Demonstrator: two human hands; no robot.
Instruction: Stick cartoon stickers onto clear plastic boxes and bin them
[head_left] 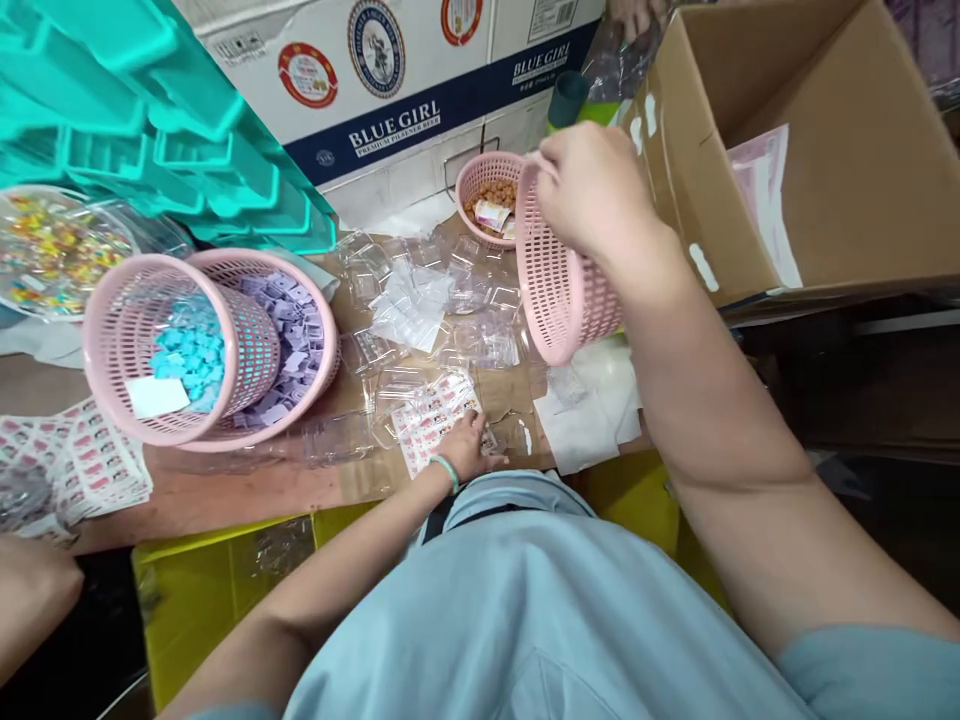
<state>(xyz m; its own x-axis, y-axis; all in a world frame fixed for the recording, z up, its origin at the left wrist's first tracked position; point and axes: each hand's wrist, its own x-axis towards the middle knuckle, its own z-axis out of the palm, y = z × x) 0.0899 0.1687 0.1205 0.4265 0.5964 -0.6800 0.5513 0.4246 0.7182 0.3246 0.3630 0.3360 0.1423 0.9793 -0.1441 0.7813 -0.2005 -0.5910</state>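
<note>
Now | right hand (592, 190) fingers clamped on basket (559, 290) rim | left hand (466, 447) flat on sheet (427, 415)

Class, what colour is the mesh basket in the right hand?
Pink plastic mesh basket, head view.

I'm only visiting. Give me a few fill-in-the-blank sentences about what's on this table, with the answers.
1. The right hand holds a tilted basket whose colour is ____.
2. The printed sheet lies under the ____ hand.
3. Inside the purple-piece basket leans another basket holding ____ pieces.
4. The carton behind reads BLUE ____.
Missing words: pink; left; blue; GIRL.
</note>
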